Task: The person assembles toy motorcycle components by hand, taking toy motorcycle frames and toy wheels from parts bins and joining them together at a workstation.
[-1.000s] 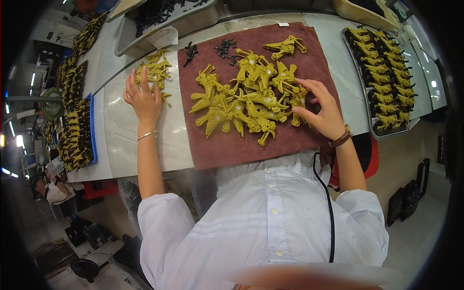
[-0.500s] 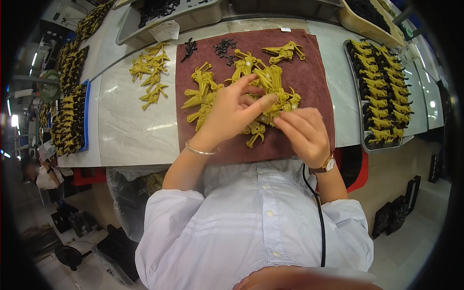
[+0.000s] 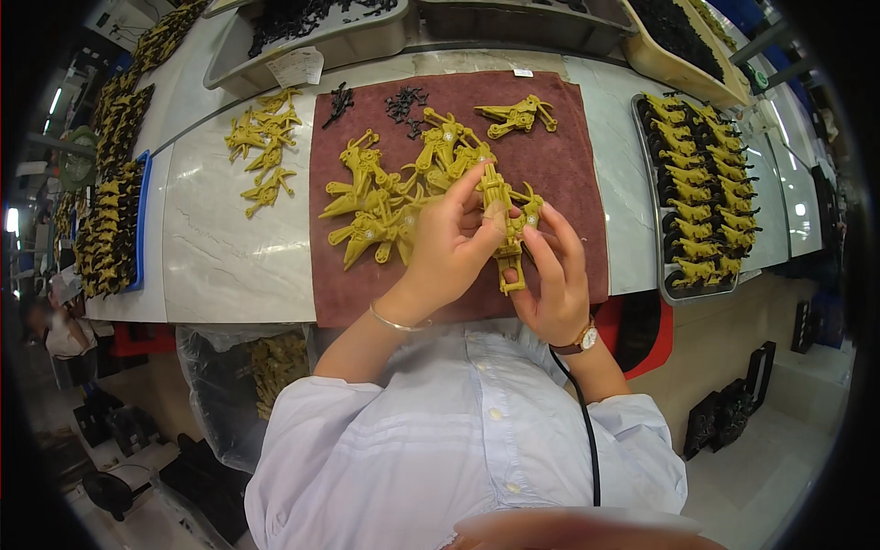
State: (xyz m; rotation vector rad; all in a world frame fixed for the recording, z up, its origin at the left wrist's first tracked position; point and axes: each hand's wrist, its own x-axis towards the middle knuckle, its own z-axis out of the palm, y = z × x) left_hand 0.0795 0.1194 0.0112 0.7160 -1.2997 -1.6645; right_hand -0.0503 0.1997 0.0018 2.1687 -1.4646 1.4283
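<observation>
Mustard yellow is recorded on the held part (image 3: 508, 249) near centre and on the piled parts (image 3: 367, 206) towards 10 o'clock, some marked with small pale discs. The cloth (image 3: 568, 165) is coloured plain maroon; the white tabletop (image 3: 211, 266) at 9 o'clock is patterned with faint grey veining. Yellow and black are combined in rows in the silver-grey tray (image 3: 701, 296) towards 2 o'clock. Black is noted on small pieces (image 3: 403, 105) between 11 and 12. The pale bluish-white shirt (image 3: 477, 431) at 6 o'clock is banded with tonal stripes. The watch strap (image 3: 571, 348) at 4 o'clock is coloured brown.
</observation>
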